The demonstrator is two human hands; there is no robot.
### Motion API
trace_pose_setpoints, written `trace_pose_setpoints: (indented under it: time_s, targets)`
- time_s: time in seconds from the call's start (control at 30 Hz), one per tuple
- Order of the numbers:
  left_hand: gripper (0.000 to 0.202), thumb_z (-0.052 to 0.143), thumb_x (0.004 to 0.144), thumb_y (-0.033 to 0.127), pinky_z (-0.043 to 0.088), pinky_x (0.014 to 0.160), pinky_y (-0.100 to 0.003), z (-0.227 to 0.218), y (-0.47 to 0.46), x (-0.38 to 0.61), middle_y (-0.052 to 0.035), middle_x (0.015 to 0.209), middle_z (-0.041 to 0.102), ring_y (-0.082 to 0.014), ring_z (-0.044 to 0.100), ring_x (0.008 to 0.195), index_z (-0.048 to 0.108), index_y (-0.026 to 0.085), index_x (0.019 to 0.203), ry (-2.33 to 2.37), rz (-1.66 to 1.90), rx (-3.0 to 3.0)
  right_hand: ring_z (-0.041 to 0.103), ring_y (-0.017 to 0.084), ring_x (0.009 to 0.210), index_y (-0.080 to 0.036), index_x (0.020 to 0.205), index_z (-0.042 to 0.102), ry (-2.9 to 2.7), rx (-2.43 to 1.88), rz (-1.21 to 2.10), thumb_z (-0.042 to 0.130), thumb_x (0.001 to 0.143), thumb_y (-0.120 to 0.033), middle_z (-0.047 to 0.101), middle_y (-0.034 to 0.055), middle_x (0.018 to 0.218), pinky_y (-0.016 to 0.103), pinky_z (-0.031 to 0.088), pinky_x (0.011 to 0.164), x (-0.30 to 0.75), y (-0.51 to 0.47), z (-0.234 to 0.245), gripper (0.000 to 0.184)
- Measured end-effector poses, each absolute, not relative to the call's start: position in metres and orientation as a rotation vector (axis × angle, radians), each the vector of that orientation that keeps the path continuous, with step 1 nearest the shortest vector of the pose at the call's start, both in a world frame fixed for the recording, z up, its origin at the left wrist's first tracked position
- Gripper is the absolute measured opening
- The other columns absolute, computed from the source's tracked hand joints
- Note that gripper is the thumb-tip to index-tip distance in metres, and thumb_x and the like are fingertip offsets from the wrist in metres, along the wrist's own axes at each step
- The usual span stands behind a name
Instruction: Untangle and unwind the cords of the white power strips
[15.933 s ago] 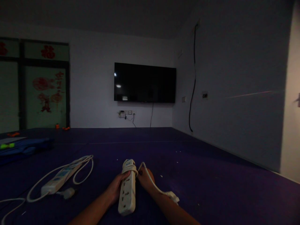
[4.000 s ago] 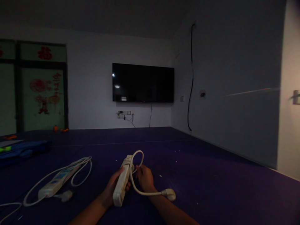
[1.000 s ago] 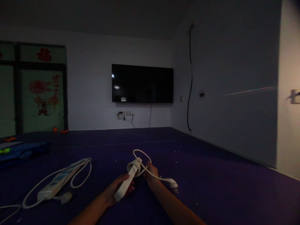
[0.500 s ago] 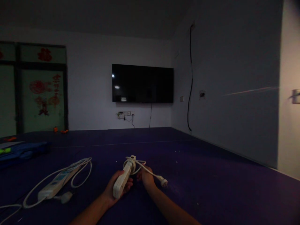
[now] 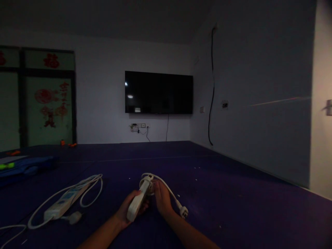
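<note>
A white power strip [image 5: 136, 204] points away from me, tilted up at its far end. My left hand [image 5: 126, 211] is closed around its near half, thumb on top. Several turns of white cord [image 5: 144, 180] wrap the strip's far end. My right hand [image 5: 162, 199] is at those turns with its fingertips pressed against the cord; the fingers are partly hidden. From there a loose length arcs over the right hand and hangs down on its right, ending in a white plug [image 5: 184, 212] with its prongs showing.
A second white power strip [image 5: 60, 208] lies on the purple floor [image 5: 233, 207] at left, with its looped cord and plug [image 5: 75, 217]. Farther left is blue cloth [image 5: 31, 167]. A television [image 5: 158, 92] hangs on the far wall; a black cable [image 5: 211, 114] hangs at right.
My right hand has moved up and closer to the wrapped end of the strip. The loose cord now arcs higher over that hand, and its plug has swung slightly down and right.
</note>
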State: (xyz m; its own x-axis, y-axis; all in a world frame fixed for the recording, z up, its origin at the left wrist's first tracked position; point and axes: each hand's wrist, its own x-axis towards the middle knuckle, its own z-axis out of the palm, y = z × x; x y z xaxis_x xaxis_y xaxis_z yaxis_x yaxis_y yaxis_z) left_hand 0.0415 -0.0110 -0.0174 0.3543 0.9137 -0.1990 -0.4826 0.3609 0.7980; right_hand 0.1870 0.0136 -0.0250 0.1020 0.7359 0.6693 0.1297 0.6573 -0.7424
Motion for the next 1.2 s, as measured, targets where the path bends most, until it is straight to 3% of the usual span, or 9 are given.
trace_pose_setpoints:
  time_s: [0.13, 0.27, 0.47, 0.6, 0.73, 0.87, 0.93, 1.07, 1.2]
  targets:
    - [0.042, 0.052, 0.076, 0.032, 0.051, 0.056, -0.023, -0.017, -0.013, 0.042, -0.0129, 0.069, 0.066, -0.0165, 0.063, 0.059, 0.052, -0.001, 0.103, 0.734, 0.983, 0.769, 0.044, 0.011, 0.041, -0.014, 0.09, 0.058, -0.96, -0.818, 0.678, 0.03, 0.079, -0.061, 0.05, -0.0024, 0.051, 0.022, 0.033, 0.039, 0.201, 0.032, -0.025, 0.056]
    - [0.037, 0.053, 0.076, 0.032, 0.05, 0.057, -0.021, -0.018, -0.015, 0.042, -0.0141, 0.07, 0.066, -0.0158, 0.063, 0.06, 0.057, -0.002, 0.091, 0.714, 0.971, 0.817, 0.035, 0.008, 0.031, -0.013, 0.092, 0.056, -0.707, -0.865, 0.782, 0.033, 0.075, -0.065, 0.049, -0.0046, 0.046, 0.02, 0.024, 0.032, 0.223, 0.052, -0.028, 0.06]
    - [0.037, 0.05, 0.077, 0.032, 0.051, 0.057, -0.021, -0.016, -0.018, 0.041, -0.0153, 0.073, 0.066, -0.0158, 0.062, 0.06, 0.059, -0.003, 0.086, 0.677, 0.947, 0.823, 0.037, 0.007, 0.031, -0.014, 0.09, 0.053, -0.494, -0.871, 0.888, 0.026, 0.081, -0.058, 0.05, -0.0043, 0.045, 0.019, 0.027, 0.035, 0.255, 0.073, -0.037, 0.053]
    - [0.04, 0.049, 0.077, 0.033, 0.051, 0.056, -0.024, -0.014, -0.016, 0.039, -0.0166, 0.074, 0.066, -0.0164, 0.062, 0.059, 0.057, -0.004, 0.09, 0.645, 0.985, 0.754, 0.04, 0.01, 0.032, -0.016, 0.086, 0.052, -0.45, -0.799, 1.061, 0.01, 0.082, -0.059, 0.045, -0.0041, 0.042, 0.022, 0.032, 0.037, 0.273, 0.079, -0.035, 0.061]
    - [0.044, 0.048, 0.077, 0.034, 0.05, 0.054, -0.026, -0.016, -0.013, 0.037, -0.0159, 0.072, 0.066, -0.0174, 0.062, 0.057, 0.051, -0.002, 0.102, 0.62, 1.034, 0.685, 0.042, 0.011, 0.034, -0.015, 0.084, 0.053, -0.593, -0.764, 1.013, 0.014, 0.08, -0.063, 0.048, -0.0029, 0.045, 0.022, 0.033, 0.038, 0.268, 0.073, -0.029, 0.062]
    - [0.051, 0.048, 0.076, 0.034, 0.05, 0.052, -0.028, -0.017, -0.011, 0.035, -0.0165, 0.073, 0.066, -0.0194, 0.062, 0.057, 0.044, -0.002, 0.111, 0.574, 1.024, 0.645, 0.042, 0.01, 0.036, -0.015, 0.08, 0.056, -0.919, -0.847, 0.793, 0.03, 0.077, -0.064, 0.05, -0.0027, 0.049, 0.021, 0.029, 0.037, 0.236, 0.059, -0.027, 0.056]
    - [0.051, 0.047, 0.076, 0.035, 0.05, 0.052, -0.029, -0.016, -0.011, 0.035, -0.0163, 0.073, 0.066, -0.0197, 0.062, 0.056, 0.043, -0.002, 0.112, 0.563, 1.028, 0.64, 0.046, 0.011, 0.042, -0.015, 0.078, 0.057, -1.161, -0.919, 0.602, 0.038, 0.077, -0.059, 0.053, -0.0016, 0.053, 0.022, 0.032, 0.04, 0.219, 0.051, -0.029, 0.047]
    - [0.05, 0.044, 0.078, 0.038, 0.05, 0.052, -0.029, -0.015, -0.011, 0.036, -0.0163, 0.072, 0.065, -0.0194, 0.062, 0.055, 0.044, 0.0, 0.11, 0.57, 1.045, 0.643, 0.058, 0.017, 0.07, -0.017, 0.084, 0.059, -1.476, -1.081, 0.22, 0.034, 0.085, -0.041, 0.063, 0.0055, 0.078, 0.027, 0.043, 0.063, 0.202, 0.037, -0.033, 0.035]
    - [0.052, 0.043, 0.078, 0.039, 0.049, 0.051, -0.028, -0.015, -0.011, 0.036, -0.0171, 0.071, 0.065, -0.019, 0.061, 0.055, 0.044, -0.002, 0.11, 0.571, 1.041, 0.643, 0.058, 0.016, 0.082, -0.018, 0.093, 0.059, -1.792, -1.047, -0.07, 0.034, 0.087, -0.026, 0.064, 0.006, 0.088, 0.026, 0.043, 0.075, 0.2, 0.027, -0.033, 0.027]
